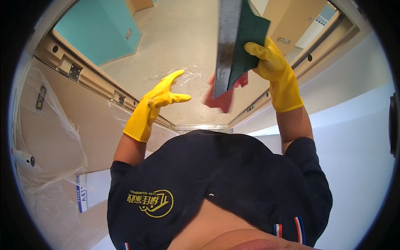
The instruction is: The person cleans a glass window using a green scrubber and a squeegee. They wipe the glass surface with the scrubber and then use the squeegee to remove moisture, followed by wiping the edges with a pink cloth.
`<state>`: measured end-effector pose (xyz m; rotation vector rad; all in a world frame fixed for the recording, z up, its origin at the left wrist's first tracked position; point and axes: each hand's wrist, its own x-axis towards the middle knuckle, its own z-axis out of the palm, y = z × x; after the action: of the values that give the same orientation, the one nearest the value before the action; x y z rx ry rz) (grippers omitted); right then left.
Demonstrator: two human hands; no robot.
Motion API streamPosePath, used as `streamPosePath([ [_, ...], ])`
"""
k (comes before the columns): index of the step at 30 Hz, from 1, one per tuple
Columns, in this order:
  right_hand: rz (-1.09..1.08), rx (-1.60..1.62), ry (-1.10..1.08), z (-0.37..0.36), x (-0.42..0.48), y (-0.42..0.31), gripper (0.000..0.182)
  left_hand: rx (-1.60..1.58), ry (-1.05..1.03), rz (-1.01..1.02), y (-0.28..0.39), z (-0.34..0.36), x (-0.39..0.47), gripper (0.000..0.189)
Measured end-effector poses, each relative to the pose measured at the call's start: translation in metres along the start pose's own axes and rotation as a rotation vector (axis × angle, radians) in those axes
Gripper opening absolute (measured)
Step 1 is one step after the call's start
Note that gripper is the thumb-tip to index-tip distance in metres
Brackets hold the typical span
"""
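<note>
My right hand (268,62), in a yellow rubber glove, grips the dark green plate (251,34) of a long flat tool whose exact kind I cannot tell. A straight grey strip (228,43) runs along its left side and catches the light. A red cloth (220,98), slightly blurred, shows below and behind the tool; what holds it is hidden. To the left, my left hand (165,93), also in a yellow rubber glove, is raised with thumb and fingers apart. Nothing is in it, and it is apart from the tool.
I stand at a doorway; its frame (103,82) runs along the left, with metal strike plates. Crumpled clear plastic film (187,76) lies on the pale floor (175,40). More film covers the brown door panel (59,103). A turquoise wall (97,28) stands beyond.
</note>
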<state>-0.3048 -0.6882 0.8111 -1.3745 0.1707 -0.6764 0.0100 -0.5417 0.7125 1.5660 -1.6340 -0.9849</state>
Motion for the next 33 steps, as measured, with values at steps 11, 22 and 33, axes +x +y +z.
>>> streamPosePath([
  [11,0.095,-0.239,-0.143,-0.015,0.004,-0.054,0.053,-0.16,-0.322,0.315,0.098,0.041,0.044,0.028],
  [22,0.048,-0.094,0.28,-0.025,-0.054,-0.056,0.039,0.51,-0.373,0.214,0.213,-0.021,0.019,0.036],
  [33,-0.174,0.307,0.461,-0.055,-0.078,-0.023,0.033,-0.38,0.239,1.207,0.432,-0.186,0.06,0.033],
])
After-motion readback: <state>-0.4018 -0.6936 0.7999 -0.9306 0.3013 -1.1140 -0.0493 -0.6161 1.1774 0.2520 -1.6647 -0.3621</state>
